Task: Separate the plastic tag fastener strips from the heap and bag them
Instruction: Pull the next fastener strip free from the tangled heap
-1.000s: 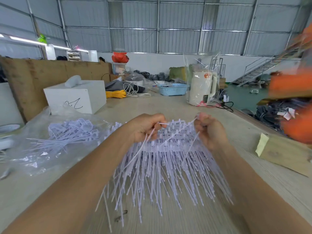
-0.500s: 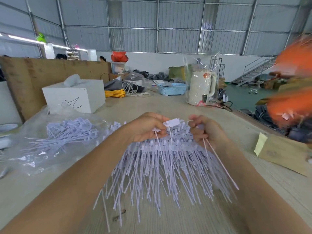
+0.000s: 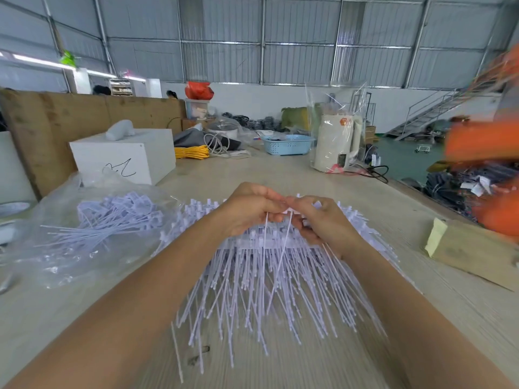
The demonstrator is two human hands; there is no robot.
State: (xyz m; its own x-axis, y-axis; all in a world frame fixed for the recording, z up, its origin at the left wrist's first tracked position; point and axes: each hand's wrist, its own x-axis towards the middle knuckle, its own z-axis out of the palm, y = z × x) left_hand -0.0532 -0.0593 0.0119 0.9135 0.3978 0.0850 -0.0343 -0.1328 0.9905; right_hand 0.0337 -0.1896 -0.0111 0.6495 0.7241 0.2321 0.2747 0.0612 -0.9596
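A heap of pale lilac plastic tag fastener strips [image 3: 269,287] lies on the table before me, tails fanned toward me. My left hand [image 3: 250,211] and my right hand [image 3: 320,220] meet above the heap's far end. Both pinch the head of a single strip [image 3: 282,254], whose thin tails hang down between them. To the left lies a clear plastic bag [image 3: 92,248] holding a bundle of separated strips [image 3: 112,220]. My forearms cover parts of the heap.
A white box [image 3: 126,155] stands at the back left, a wooden board [image 3: 56,119] behind it. A blue basket [image 3: 288,144] and a wrapped white kettle [image 3: 335,144] stand farther back. A wooden block [image 3: 474,251] lies right. Blurred orange shapes [image 3: 483,141] fill the right edge.
My right hand has moved left to meet my left hand at the strip's head. The long tail it held out to the right now hangs down between my hands.
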